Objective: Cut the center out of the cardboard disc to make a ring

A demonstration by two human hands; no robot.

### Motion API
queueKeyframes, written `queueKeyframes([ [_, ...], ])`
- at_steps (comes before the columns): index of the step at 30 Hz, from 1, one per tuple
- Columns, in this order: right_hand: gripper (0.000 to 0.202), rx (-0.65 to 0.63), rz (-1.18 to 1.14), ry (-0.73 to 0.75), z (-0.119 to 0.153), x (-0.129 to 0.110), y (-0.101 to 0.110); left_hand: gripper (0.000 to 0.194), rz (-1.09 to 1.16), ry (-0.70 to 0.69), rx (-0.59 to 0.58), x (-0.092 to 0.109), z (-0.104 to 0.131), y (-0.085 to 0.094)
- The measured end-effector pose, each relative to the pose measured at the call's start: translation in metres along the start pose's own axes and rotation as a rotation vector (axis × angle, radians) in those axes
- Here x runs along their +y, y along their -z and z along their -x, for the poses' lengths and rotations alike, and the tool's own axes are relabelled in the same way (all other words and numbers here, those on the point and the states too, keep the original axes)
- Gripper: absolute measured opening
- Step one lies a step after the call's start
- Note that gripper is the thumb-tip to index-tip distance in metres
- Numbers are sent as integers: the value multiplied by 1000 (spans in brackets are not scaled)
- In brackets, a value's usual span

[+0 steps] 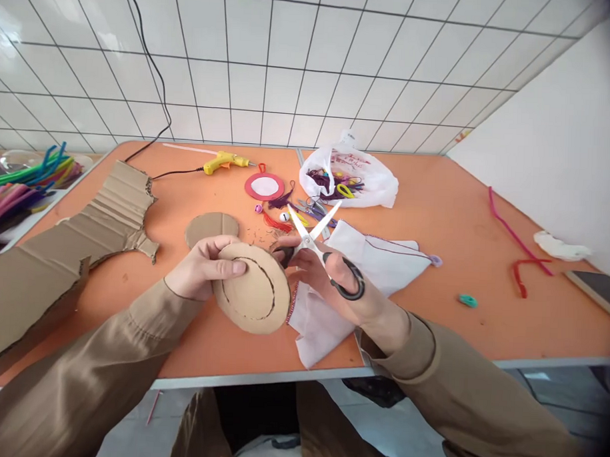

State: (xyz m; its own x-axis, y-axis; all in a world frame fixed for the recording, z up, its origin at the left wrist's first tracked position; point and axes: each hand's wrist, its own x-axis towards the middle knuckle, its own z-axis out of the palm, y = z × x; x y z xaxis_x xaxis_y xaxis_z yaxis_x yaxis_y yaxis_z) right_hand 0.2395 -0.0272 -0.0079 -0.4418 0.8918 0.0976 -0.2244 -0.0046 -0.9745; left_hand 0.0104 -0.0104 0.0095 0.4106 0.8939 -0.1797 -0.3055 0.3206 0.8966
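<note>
My left hand point(211, 266) pinches a round cardboard disc point(252, 316) by its left edge, thumb on top. A dark, partly broken ring line is cut or marked inside the disc's rim. My right hand point(333, 283) holds scissors point(308, 240) with dark handles, its thumb through one loop. The blades are spread and point away from me, to the right of the disc and apart from it. Under the right hand lies a white cloth point(379, 258) with a dark red cord. Behind the left hand, a second cardboard circle point(212, 229) rests on the table.
A large torn cardboard sheet point(43, 266) covers the table's left side. Toward the back are a yellow glue gun point(224, 162) with its cord, a red-rimmed disc point(264, 186) and a white plastic bag point(377, 181) of threads. Pipe cleaners point(519, 236) lie at the right.
</note>
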Motion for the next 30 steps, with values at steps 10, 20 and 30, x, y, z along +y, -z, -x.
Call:
queueKeyframes([
  [10,44,-101,-16,149,-7,-8,0,14,-161,-23,-230,3,-5,12],
  [20,37,20,109,69,-44,-24,-1,18,-246,-103,-69,27,-32,-1],
  [30,17,9,160,-16,-31,-14,-5,17,-268,-35,-38,4,-29,-5],
])
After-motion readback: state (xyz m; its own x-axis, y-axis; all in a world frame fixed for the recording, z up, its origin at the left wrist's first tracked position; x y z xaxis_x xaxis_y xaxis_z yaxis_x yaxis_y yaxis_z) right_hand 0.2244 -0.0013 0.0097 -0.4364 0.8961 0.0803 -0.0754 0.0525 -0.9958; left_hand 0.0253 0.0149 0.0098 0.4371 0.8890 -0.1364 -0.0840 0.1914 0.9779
